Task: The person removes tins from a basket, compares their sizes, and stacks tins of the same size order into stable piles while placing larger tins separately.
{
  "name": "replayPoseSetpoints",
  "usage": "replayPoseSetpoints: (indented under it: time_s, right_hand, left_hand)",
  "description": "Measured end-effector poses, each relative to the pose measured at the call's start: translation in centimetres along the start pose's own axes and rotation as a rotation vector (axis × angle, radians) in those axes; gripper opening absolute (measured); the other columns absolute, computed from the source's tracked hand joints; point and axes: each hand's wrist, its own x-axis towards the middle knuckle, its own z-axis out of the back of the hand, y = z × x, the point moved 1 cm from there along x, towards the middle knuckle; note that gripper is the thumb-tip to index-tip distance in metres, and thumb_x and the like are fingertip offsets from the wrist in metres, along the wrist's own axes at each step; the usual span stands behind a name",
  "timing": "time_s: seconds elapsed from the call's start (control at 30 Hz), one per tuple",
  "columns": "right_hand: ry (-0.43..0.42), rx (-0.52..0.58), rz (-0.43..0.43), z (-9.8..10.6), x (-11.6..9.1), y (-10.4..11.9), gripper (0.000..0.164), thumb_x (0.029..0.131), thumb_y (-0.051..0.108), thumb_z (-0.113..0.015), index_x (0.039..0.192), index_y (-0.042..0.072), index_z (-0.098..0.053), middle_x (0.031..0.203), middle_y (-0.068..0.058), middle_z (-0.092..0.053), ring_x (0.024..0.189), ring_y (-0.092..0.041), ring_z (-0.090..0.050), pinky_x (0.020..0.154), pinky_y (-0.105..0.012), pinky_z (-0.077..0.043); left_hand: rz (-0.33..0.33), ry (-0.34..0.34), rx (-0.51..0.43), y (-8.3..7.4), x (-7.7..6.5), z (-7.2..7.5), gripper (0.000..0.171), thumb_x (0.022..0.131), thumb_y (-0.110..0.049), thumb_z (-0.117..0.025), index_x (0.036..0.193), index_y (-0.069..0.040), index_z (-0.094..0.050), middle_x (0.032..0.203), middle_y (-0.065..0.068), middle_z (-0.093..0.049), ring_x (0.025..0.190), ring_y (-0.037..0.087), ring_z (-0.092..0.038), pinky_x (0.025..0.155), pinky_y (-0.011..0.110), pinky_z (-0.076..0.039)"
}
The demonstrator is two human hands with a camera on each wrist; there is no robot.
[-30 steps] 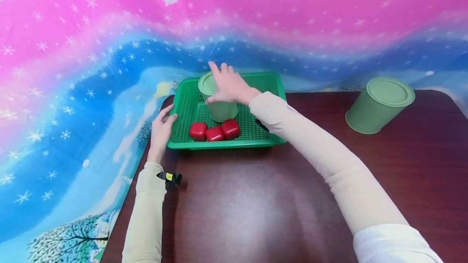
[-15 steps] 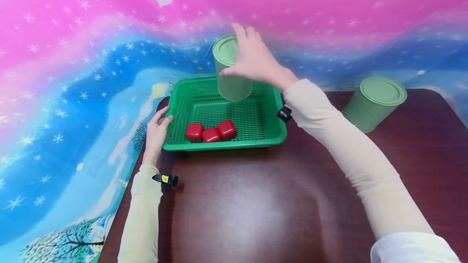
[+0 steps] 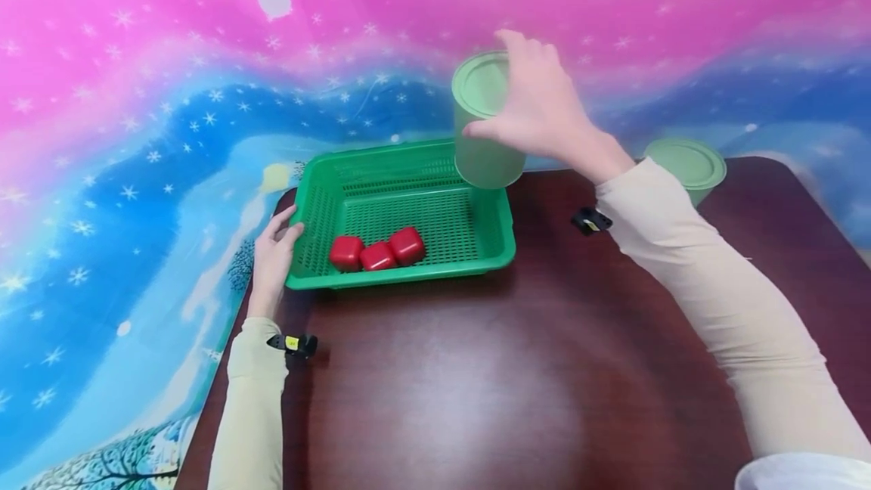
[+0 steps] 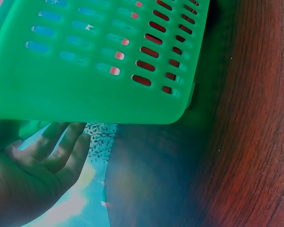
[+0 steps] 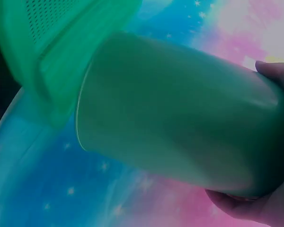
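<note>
Your brown bench (image 3: 442, 399) is the biggest thing here after the bright snowy cloth (image 3: 156, 248) that hangs behind it. On the bench, over to the left, sits the green basket (image 3: 408, 276), with lots of little slots in its floor and sides. One green tin (image 3: 486, 161) is up in the air by the basket's far right corner, and I can't tell if its bottom touches the rim. Watch out there: if the tin dips or swings back, its bottom could knock that corner and make the basket skid. The tin looks fat and smooth and you have it only near the top, so a loose grip could let it slip down. A second tin (image 3: 687, 162) stands on the bench at the right, partly behind your sleeve (image 3: 721, 278), and a wide elbow or a careless swing might tip it over. Now your hands: your right hand (image 3: 544, 108) is spread wide round the upper part of the lifted tin, thumb on the near side and fingers across the far side, holding it. Your left hand (image 3: 274, 259) lightly pinches the basket's left rim. Smallest of all, three shiny red blocks (image 3: 377, 256) lie in a touching row near the basket's front
</note>
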Motion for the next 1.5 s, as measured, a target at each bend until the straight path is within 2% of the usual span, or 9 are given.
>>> replayPoseSetpoints:
  time_s: [0.2, 0.43, 0.77, 1.0, 1.13, 1.37, 1.5]
  right_hand:
    - [-0.023, 0.043, -0.03, 1.0, -2.0, -2.4, 0.115, 0.073, 0.04, -0.092, 0.162, 0.007, -0.027, 0.151, -0.018, -0.045, 0.137, -0.037, -0.039, 0.101, -0.064, -0.044]
    - [-0.002, 0.044, -0.067, 1.3, -3.8, -4.9, 0.116, 0.074, 0.041, -0.092, 0.163, 0.004, -0.026, 0.154, -0.019, -0.043, 0.138, -0.041, -0.038, 0.104, -0.067, -0.04]
    - [0.022, 0.029, -0.102, 1.5, -4.8, -8.1, 0.117, 0.075, 0.042, -0.091, 0.164, 0.006, -0.025, 0.16, -0.02, -0.038, 0.145, -0.046, -0.034, 0.111, -0.069, -0.031]
    - [0.062, 0.018, -0.136, 1.4, -5.7, -10.6, 0.121, 0.077, 0.044, -0.09, 0.165, 0.004, -0.019, 0.163, -0.025, -0.031, 0.146, -0.051, -0.031, 0.113, -0.071, -0.028]
    - [0.088, 0.011, -0.159, 0.9, -6.2, -12.8, 0.123, 0.076, 0.042, -0.091, 0.165, 0.001, -0.016, 0.161, -0.03, -0.031, 0.143, -0.056, -0.032, 0.11, -0.074, -0.029]
    - [0.093, 0.001, -0.2, 0.6, -6.7, -18.0, 0.128, 0.077, 0.047, -0.092, 0.166, 0.002, -0.01, 0.164, -0.032, -0.022, 0.145, -0.059, -0.025, 0.109, -0.078, -0.025]
    - [0.077, -0.037, -0.221, 0.7, -6.5, -19.7, 0.129, 0.076, 0.046, -0.092, 0.165, 0.0, -0.01, 0.162, -0.035, -0.023, 0.143, -0.063, -0.025, 0.107, -0.079, -0.025]
  left_hand:
    - [-0.002, -0.01, 0.013, 0.5, 0.1, 0.4, 0.052, 0.109, -0.039, -0.053, 0.159, -0.025, -0.045, 0.159, 0.007, -0.045, 0.137, 0.026, -0.048, 0.092, 0.032, -0.038]
    - [-0.011, -0.009, 0.012, 0.5, -0.1, 0.6, 0.052, 0.11, -0.038, -0.052, 0.159, -0.024, -0.045, 0.168, 0.0, -0.029, 0.138, 0.026, -0.048, 0.092, 0.032, -0.039]
    - [-0.003, -0.015, -0.002, 0.6, -0.1, 0.6, 0.051, 0.11, -0.035, -0.051, 0.159, -0.023, -0.045, 0.158, 0.009, -0.046, 0.134, 0.024, -0.05, 0.084, 0.032, -0.038]
    - [0.008, -0.011, -0.01, 0.6, 0.1, 0.6, 0.052, 0.11, -0.033, -0.051, 0.16, -0.023, -0.043, 0.162, 0.008, -0.041, 0.138, 0.026, -0.047, 0.089, 0.031, -0.037]
    - [0.018, -0.015, 0.0, 0.6, 0.2, 0.6, 0.051, 0.11, -0.034, -0.051, 0.16, -0.023, -0.043, 0.159, 0.009, -0.045, 0.137, 0.025, -0.048, 0.09, 0.03, -0.038]
    - [0.014, -0.01, 0.003, 0.5, 0.2, 0.6, 0.052, 0.11, -0.035, -0.051, 0.16, -0.024, -0.043, 0.166, 0.003, -0.035, 0.14, 0.027, -0.046, 0.091, 0.031, -0.037]
    - [0.03, -0.006, -0.007, -0.2, -0.2, 0.6, 0.052, 0.11, -0.03, -0.051, 0.161, -0.02, -0.042, 0.165, 0.006, -0.036, 0.14, 0.029, -0.046, 0.089, 0.031, -0.037]
